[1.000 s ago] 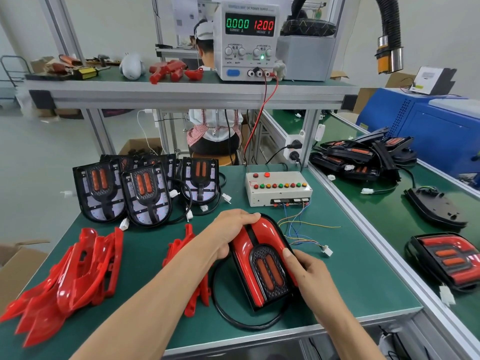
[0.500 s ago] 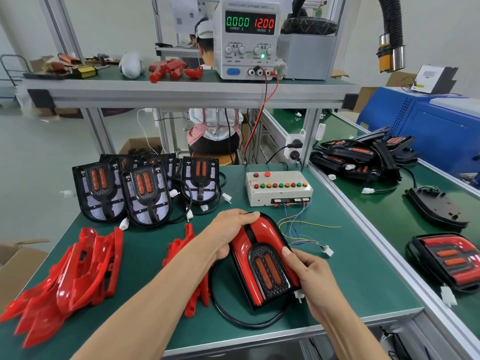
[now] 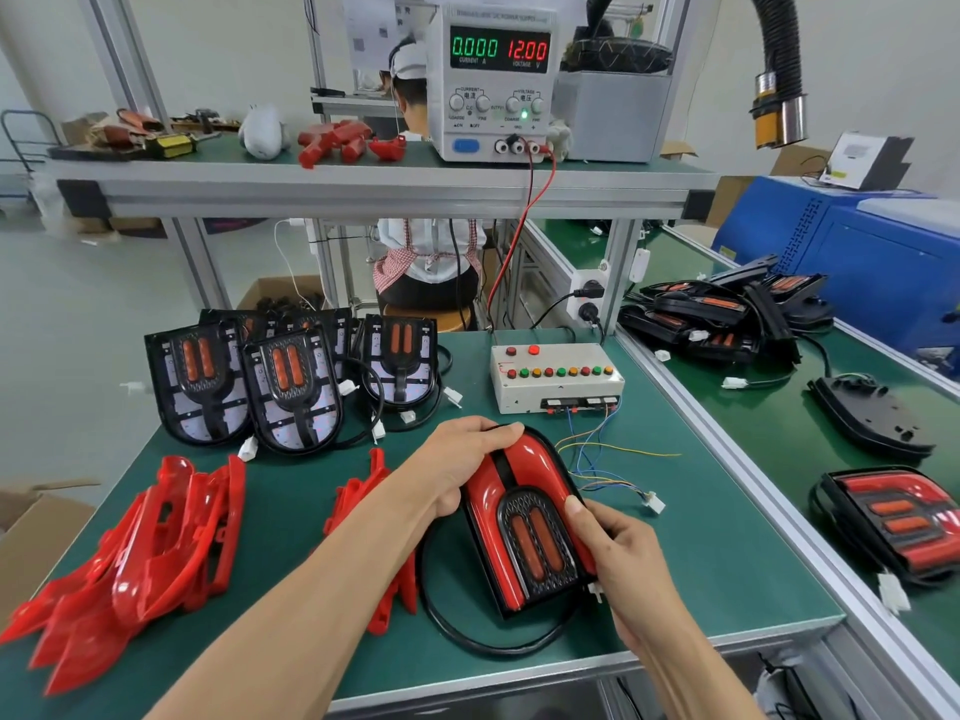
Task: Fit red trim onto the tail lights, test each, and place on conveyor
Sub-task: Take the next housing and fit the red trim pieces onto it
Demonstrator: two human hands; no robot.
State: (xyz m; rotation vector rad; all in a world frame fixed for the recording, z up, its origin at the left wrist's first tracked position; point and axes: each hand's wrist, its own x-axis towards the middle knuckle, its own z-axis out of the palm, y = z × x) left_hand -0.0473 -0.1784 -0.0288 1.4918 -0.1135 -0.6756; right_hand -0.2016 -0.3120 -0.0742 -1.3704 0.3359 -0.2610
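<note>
Tail light (image 3: 524, 527) with its red trim (image 3: 540, 462) already fitted is held on the green table (image 3: 727, 563), near the front edge, tilted up a little. Compared with half a second ago, hardly anything is changed: the right hand (image 3: 631, 574) is seen slightly lower along the right edge, and the white connector (image 3: 596, 592) is now just beside its fingers. The rounded top of the light is gripped by the curled fingers of the left hand (image 3: 457, 465); the right side is gripped by the right hand, with the thumb pressed on the trim. Loose red trims (image 3: 135, 553) are piled at the left, and untrimmed lights (image 3: 291, 392) are leaned behind them. On the power supply (image 3: 493, 80) "0.000" over "CURRENT A" and "12.00" over "VOLTAGE V" can be read. A button box (image 3: 556, 376) is placed behind the light.
</note>
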